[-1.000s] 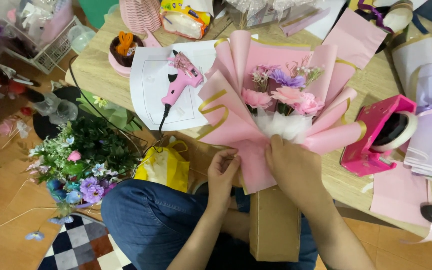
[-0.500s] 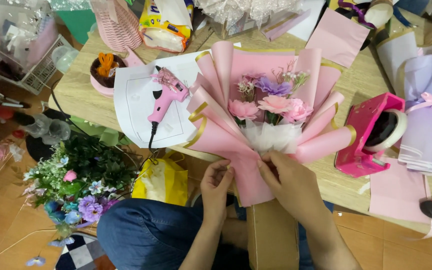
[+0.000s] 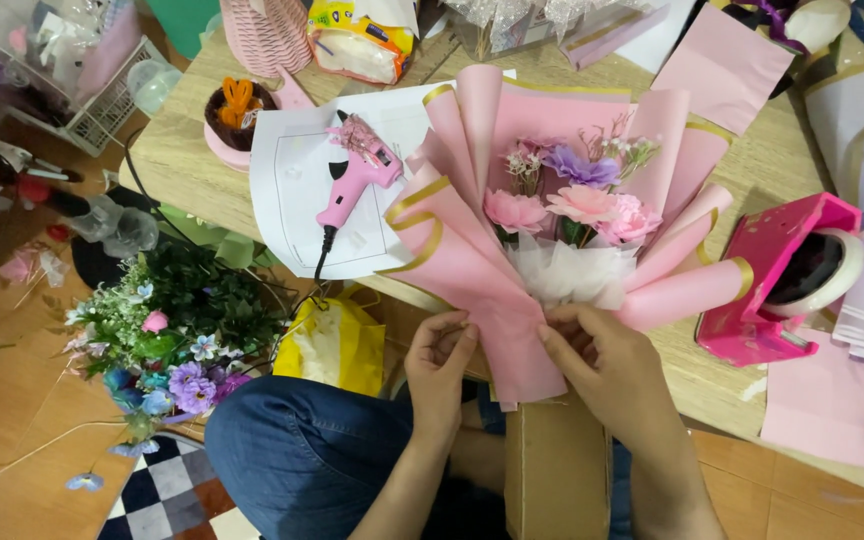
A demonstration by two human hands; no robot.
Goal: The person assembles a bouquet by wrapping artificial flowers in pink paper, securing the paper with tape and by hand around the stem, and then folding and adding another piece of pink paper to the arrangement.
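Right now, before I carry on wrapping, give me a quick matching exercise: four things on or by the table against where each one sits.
Things:
1. glue gun
2. tape dispenser
3. bouquet
4. yellow bag

Places:
A. below the table edge, beside the knee
B. on the white paper sheet
C. right part of the table
D. pinched at its base by the left hand and right hand

Pairs: 1-B, 2-C, 3-D, 4-A

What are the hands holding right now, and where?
Both the left hand and right hand pinch the pink-wrapped bouquet at its gathered lower stem end.
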